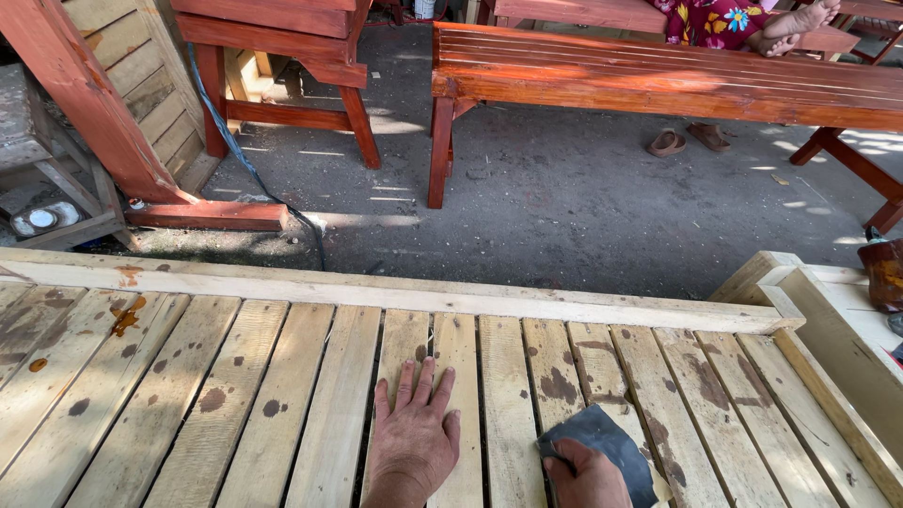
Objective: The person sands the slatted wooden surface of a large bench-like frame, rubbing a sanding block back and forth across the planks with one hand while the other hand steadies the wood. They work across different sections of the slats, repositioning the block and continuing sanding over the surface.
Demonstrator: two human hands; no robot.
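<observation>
- Down at the bottom edge, right of centre, a dark sheet of sandpaper (602, 444) lies flat on the unpainted slatted tabletop (235, 395).
- Pressing on its lower part, the right hand (585, 478) covers it with fingers curled over the near edge; only part of the hand shows, so it is gripping the sheet against the wood.
- Just beside it, the left hand (414, 440) rests palm down on two slats, fingers spread and flat, holding nothing.
- Dark spots and a few orange drips mark the pale slats, mostly toward the left.
- Beyond the table's far rail is grey ground with a blue hose (246, 162) running across it.
- Farther back stands a long red-brown bench (658, 80), with a pair of sandals (687, 140) under it.
- Another person's bare feet (800, 23) rest on that bench at the top right.
</observation>
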